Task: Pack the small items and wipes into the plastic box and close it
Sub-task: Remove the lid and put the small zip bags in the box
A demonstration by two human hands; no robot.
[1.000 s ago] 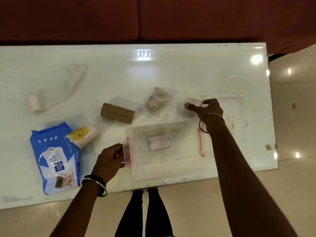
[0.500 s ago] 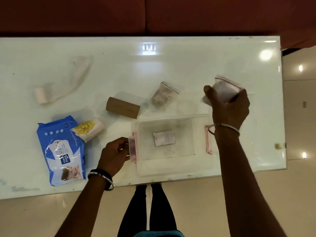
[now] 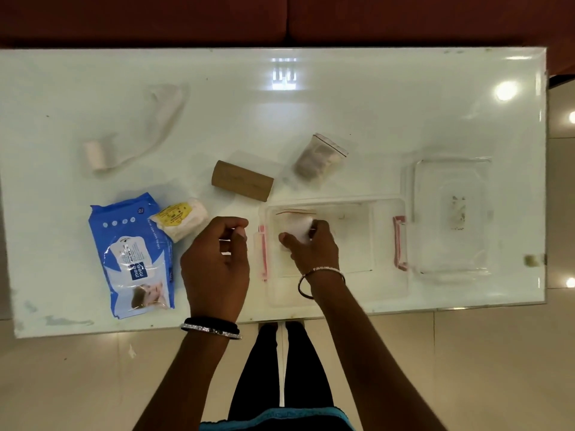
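The right hand (image 3: pixel 314 247) is pinching a small zip bag (image 3: pixel 295 223) inside the open plastic box (image 3: pixel 385 244), down at its left end. The left hand (image 3: pixel 217 259) is hovering just beside the box's pink latch (image 3: pixel 263 253), fingers loosely curled around nothing. The wipes pack (image 3: pixel 133 256) is lying well to the left on the table (image 3: pixel 373 104), with the cardboard tube (image 3: pixel 242 181) and another zip bag (image 3: pixel 320 158) waiting behind the box. The clear lid (image 3: pixel 451 216) is sitting to the right.

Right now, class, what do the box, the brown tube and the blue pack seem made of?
Box: clear hard plastic; the table shows through.
Brown tube: matte cardboard, seemingly; dull, no shine.
Blue pack: glossy plastic film; creased, printed, with highlights.
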